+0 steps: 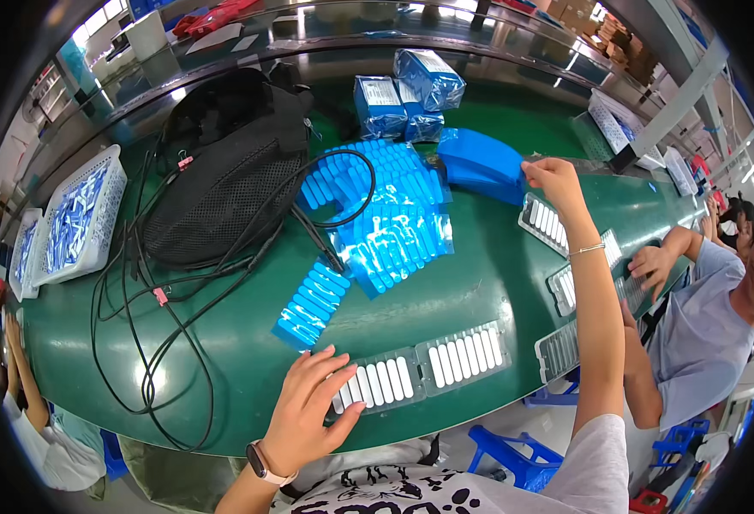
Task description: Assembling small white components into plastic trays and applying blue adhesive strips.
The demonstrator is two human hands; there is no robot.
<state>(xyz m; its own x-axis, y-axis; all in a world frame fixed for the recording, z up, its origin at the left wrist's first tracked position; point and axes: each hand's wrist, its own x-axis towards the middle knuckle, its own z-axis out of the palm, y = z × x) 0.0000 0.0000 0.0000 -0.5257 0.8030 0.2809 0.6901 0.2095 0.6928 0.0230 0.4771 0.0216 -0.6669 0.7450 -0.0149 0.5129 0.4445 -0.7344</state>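
Note:
My left hand [308,409] lies with its fingers spread over the left end of a clear plastic tray holding white rounded sticks [385,383]. A second such tray [465,355] adjoins it on the right. My right hand [555,184] reaches far out, thumb and forefinger pinched at the right end of a curved stack of blue sheets [481,163]. Whether it grips one sheet or more is too small to tell. Left of that stack lies a spread pile of shiny blue strip sheets [385,214]. A separate blue strip sheet [313,301] rests nearer my left hand.
A black mesh bag [231,184] and looped black cables [150,377] cover the left of the green table [257,385]. White baskets [94,218] of small blue-and-white pieces stand far left. Wrapped blue packs [433,79] sit behind. At right, a co-worker's hand [651,267] is near more trays [557,355].

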